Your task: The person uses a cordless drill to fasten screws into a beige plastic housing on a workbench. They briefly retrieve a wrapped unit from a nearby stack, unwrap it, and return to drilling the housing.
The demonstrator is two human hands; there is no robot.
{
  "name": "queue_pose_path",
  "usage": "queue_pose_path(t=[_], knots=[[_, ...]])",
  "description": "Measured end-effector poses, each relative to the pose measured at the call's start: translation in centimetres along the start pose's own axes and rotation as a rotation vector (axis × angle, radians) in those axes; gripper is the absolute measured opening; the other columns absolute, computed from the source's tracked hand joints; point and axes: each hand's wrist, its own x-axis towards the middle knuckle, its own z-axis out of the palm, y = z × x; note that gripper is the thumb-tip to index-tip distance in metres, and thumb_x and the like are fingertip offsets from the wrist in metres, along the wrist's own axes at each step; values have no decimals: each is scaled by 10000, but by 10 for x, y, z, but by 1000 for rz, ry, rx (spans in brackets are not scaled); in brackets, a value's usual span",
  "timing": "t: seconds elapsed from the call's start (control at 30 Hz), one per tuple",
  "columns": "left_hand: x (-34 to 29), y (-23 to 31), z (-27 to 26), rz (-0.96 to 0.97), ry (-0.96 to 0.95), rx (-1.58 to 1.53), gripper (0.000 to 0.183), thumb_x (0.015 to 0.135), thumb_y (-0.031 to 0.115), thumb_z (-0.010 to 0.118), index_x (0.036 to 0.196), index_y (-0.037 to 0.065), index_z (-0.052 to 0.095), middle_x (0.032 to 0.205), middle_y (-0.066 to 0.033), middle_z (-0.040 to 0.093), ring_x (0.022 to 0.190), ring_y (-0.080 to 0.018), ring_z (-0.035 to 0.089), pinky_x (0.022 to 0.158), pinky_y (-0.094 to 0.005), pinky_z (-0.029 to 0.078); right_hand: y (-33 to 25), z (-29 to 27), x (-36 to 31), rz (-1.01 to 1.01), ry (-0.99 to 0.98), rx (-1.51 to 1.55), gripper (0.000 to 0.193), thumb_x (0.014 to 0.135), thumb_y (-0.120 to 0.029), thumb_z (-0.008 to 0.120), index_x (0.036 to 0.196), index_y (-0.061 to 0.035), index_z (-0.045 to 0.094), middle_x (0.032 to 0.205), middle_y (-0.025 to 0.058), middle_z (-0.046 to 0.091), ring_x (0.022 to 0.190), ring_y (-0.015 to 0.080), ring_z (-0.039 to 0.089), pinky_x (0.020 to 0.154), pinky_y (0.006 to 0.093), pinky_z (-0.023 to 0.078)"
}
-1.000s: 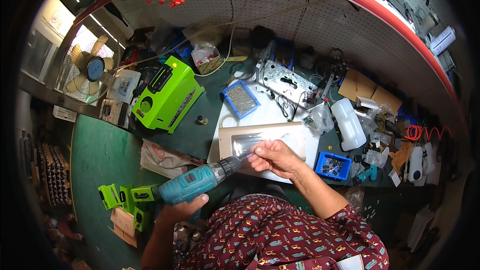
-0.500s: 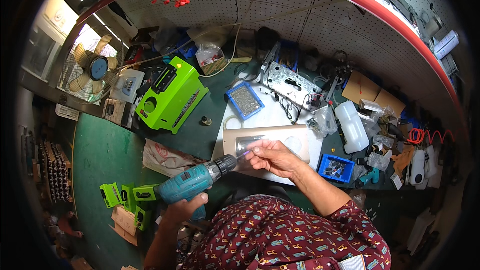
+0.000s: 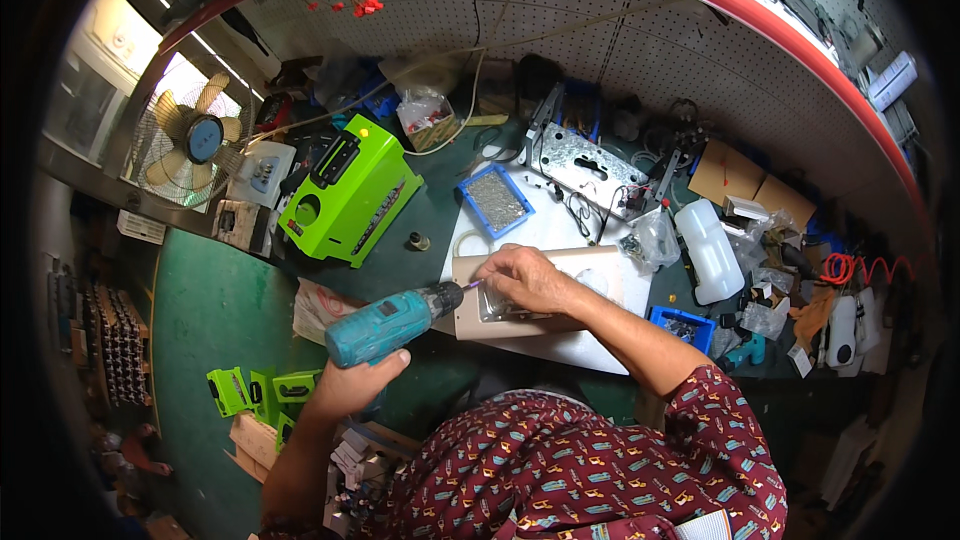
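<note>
A teal cordless drill (image 3: 378, 330) is in my left hand (image 3: 362, 382), which is wrapped round its grip. The drill lies almost level, its black chuck toward the right and a thin purple bit (image 3: 472, 286) at the front. My right hand (image 3: 525, 280) is closed, fingertips pinched together beside the tip of the bit. Whatever sits between those fingers is too small or hidden to make out. Beneath this hand rests a beige panel (image 3: 465, 322) with a clear window (image 3: 492, 305), partly covered by my fingers and wrist. White sheet (image 3: 572, 351) lies under the panel.
A blue tray (image 3: 495, 202) of small metal parts stands behind the panel. To the left is a bright green machine housing (image 3: 355, 190); at back right, a metal bracket plate (image 3: 585, 168). A white plastic container (image 3: 710, 252) and another blue tray (image 3: 682, 330) stand right.
My right hand has turned over, palm now downward, and moved slightly up and left over the panel. The drill has shifted a little up and levelled out, still in my left hand.
</note>
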Motion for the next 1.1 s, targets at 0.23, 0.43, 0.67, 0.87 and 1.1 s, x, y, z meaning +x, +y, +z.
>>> queue_pose_path(t=[0.23,0.43,0.67,0.87,1.1], knots=[[23,5,6,-15,-52,29,337,908,127,751,1212,1,679,1031,-78,735,961,-155,694,900,-349,555,8,9,5,-50,9,-312,249,857,-19,631,1064,36,759,940,244,730,987,408,699,903,482,564],[28,19,11,-10,-46,23,335,902,115,747,1215,8,690,1034,-76,744,968,-162,706,894,-341,562,15,8,4,36,-94,-264,339,894,-55,637,1216,0,727,1153,194,699,1145,369,644,1048,436,507],[29,56,12,-42,-63,3,316,924,86,708,1234,23,705,1045,-40,754,942,-124,693,887,-334,577,18,8,2,13,-58,-256,338,888,-58,639,1206,11,728,1090,219,699,1096,386,660,1006,454,518],[42,70,1,-127,-159,110,406,896,61,754,1292,15,672,1168,-52,735,1039,-135,680,978,-329,549,19,7,2,-64,-35,-220,311,866,-28,610,1144,40,732,990,257,711,995,413,690,922,478,543],[60,87,-5,-23,-225,256,423,883,105,751,1288,16,670,1181,-67,728,1082,-165,668,1012,-348,531,13,-3,6,49,-128,-203,377,863,-50,630,1223,0,731,1012,226,706,989,385,696,915,457,548]])
